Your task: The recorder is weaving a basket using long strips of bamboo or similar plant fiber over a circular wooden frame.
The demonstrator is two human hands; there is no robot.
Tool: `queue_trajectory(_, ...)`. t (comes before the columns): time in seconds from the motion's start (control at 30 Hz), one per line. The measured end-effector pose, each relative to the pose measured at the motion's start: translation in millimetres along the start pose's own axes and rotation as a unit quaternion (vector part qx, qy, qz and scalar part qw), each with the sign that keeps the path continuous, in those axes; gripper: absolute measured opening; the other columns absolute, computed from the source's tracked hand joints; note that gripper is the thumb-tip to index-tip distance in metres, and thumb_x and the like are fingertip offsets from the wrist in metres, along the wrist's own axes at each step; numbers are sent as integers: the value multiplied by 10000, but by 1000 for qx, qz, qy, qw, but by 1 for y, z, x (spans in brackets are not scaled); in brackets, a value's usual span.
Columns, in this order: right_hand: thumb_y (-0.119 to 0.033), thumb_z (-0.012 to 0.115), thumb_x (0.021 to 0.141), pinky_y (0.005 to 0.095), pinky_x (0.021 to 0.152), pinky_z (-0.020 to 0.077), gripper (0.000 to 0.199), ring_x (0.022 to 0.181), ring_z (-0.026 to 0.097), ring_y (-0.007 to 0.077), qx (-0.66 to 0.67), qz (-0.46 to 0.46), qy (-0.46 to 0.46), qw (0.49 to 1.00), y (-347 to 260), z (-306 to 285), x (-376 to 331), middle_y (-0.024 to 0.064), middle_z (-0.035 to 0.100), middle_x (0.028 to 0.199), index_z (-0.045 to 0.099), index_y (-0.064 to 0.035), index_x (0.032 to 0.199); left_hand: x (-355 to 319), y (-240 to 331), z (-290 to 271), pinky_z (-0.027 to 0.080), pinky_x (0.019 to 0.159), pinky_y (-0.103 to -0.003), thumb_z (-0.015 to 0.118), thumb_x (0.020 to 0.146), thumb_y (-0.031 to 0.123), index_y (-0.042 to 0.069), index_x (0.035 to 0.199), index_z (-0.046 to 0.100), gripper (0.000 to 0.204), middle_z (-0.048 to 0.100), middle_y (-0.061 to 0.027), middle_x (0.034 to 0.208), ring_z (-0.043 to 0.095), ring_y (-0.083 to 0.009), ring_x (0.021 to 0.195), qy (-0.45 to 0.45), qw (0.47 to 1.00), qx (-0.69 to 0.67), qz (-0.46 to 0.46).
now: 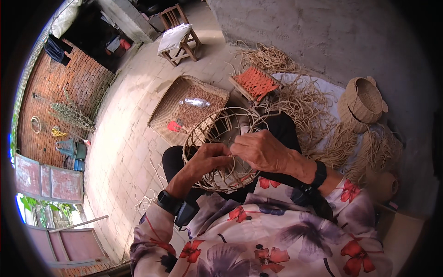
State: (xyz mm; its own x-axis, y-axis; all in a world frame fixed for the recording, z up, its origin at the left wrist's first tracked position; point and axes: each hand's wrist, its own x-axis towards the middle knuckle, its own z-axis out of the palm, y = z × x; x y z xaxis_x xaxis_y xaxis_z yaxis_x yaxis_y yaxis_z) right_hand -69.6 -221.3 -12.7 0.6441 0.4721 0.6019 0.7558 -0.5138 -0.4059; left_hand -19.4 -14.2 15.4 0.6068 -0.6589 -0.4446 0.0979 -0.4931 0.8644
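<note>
We are holding a half-woven basket frame [221,150] on our lap, and both our hands are meeting at its near rim: the left hand [208,157] is pinching a thin strand against the rim with fingers curled tight, while the right hand [260,150] is closing its fingers over the same stretch just beside the left fingertips. As we judge it, the open ribs past our fingertips are springing loose and uneven, so the frame could be warping if we are pulling the strand too hard; the strand itself could be snapping or slipping out from under the left fingers, since it is thin and under tension. Counting from largest to smallest: one flat woven tray [187,108] is lying beyond our fingers, one heap of loose fibre [314,115] is spreading to the right of them, one frame is sitting in our grip, one wooden chair [180,34] is standing far beyond, one finished basket [362,104] is resting well to the right, one small stool with an orange woven seat [256,83] is just past the frame, one clear bottle [196,102] is lying on the tray, and two wristbands are showing, one on each wrist.
</note>
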Motion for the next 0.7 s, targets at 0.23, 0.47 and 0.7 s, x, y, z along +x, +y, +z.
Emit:
queue_trajectory(0.23,-171,610,814,413,594,480,158,669,625,329,56,118,-19,991,28,28,16,125,605,686,561,-56,717,2,-16,-2,374,588,-196,593,874,197,50,852,626,153,556,50,727,486,-33,656,-2,996,-85,-2)
queue_trajectory(0.47,-168,642,788,411,602,477,123,683,625,321,78,164,-6,983,29,23,9,119,610,701,582,-62,776,-8,25,-1,462,844,-330,631,838,18,31,1032,569,204,622,-89,1046,590,-246,970,-1,986,134,100)
queue_trajectory(0.7,-58,569,788,374,593,494,125,659,642,280,-93,238,82,963,71,-43,-62,132,618,711,595,-66,910,-5,-28,-29,463,885,-360,622,836,-14,46,1096,574,271,624,-119,1076,588,-301,1030,-12,901,243,359)
